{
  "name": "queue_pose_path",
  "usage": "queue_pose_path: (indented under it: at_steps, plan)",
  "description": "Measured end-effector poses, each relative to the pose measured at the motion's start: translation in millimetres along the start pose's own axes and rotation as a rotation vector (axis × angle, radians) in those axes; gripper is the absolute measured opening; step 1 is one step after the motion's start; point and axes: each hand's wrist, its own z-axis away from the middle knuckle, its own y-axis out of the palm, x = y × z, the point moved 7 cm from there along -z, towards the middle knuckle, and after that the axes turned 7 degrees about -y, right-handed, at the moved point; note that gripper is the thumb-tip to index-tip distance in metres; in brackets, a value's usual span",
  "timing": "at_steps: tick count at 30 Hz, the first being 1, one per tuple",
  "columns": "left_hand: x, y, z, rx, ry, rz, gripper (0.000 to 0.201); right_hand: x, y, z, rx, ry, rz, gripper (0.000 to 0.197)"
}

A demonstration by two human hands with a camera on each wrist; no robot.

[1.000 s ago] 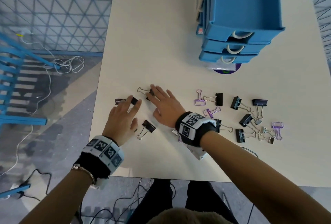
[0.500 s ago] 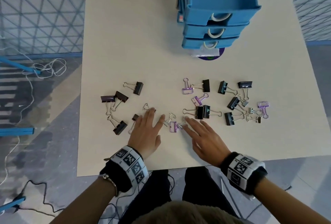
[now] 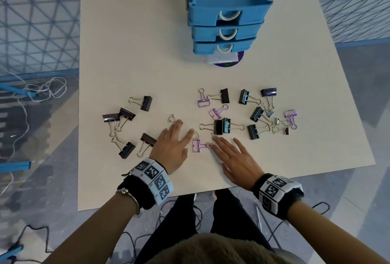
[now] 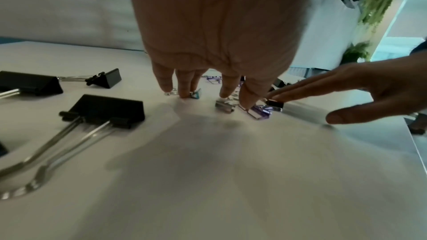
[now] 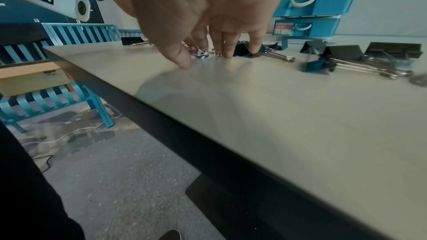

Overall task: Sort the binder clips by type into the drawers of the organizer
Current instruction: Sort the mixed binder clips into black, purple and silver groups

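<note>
Black, purple and small silver binder clips lie scattered over the cream table (image 3: pixel 126 42). My left hand (image 3: pixel 173 143) lies flat with straight fingers, its fingertips (image 4: pixel 248 102) pressing on small silver clips (image 4: pixel 225 106) and touching a purple clip (image 3: pixel 197 145) (image 4: pixel 259 112). My right hand (image 3: pixel 232 156) is flat and spread beside it, index fingertip on a small clip (image 4: pixel 275 104) just right of the purple one. Large black clips (image 3: pixel 126 149) lie left of my left hand, and more black clips (image 3: pixel 223 126) sit just beyond my right hand. The blue drawer organizer (image 3: pixel 228 16) stands at the far middle, top drawer pulled out.
A cluster of black, purple and small silver clips (image 3: pixel 272 120) lies right of my hands. The near table edge (image 5: pixel 208 140) runs close under my right wrist. Blue metal racks (image 5: pixel 76 34) and cables are on the floor to the left.
Both hands came back from the far-left clips to the middle front of the table and now press on the small clips there. Since half a second ago they have barely shifted.
</note>
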Motion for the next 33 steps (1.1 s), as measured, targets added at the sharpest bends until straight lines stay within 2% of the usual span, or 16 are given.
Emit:
queue_pose_path:
  at_steps: [4, 9, 13, 15, 18, 21, 26, 29, 33]
  plan:
    - [-8.2, -6.4, 1.5, 0.008, 0.016, 0.055, 0.051, -15.1, 1.5, 13.7, 0.004, 0.016, -0.004, 0.061]
    - [-4.1, -2.8, 4.3, 0.011, -0.030, 0.062, 0.049, -17.1, 2.7, 19.8, -0.031, -0.019, -0.011, 0.068]
    - [-8.2, -6.8, 5.0, 0.013, -0.077, 0.093, 0.039, -21.1, 1.6, 20.0, -0.036, -0.018, -0.044, 0.056]
    - [-17.8, -9.9, 10.3, -0.014, -0.070, 0.155, 0.035, -24.8, 2.7, 23.3, -0.038, -0.025, -0.065, 0.055]
    - [-46.6, -14.4, 10.9, -0.062, -0.049, 0.242, 0.039, -27.9, 3.8, 27.9, -0.050, -0.045, -0.075, 0.055]
    - [-65.4, 1.6, 0.3, 0.011, -0.097, 0.222, 0.043, -29.2, 3.7, 28.8, -0.057, -0.059, -0.089, 0.055]
    - [-75.9, 4.1, -5.3, -0.010, -0.025, 0.176, 0.024, -37.4, 4.5, 33.6, -0.066, -0.053, -0.076, 0.054]
    - [-63.9, 3.4, -0.9, 0.097, -0.146, 0.211, 0.024, -44.0, 3.1, 39.9, -0.074, -0.043, -0.093, 0.050]
    - [-38.6, -23.0, -11.1, -0.074, -0.249, 0.310, 0.024, -43.0, -8.6, 40.9, -0.164, -0.055, -0.185, 0.040]
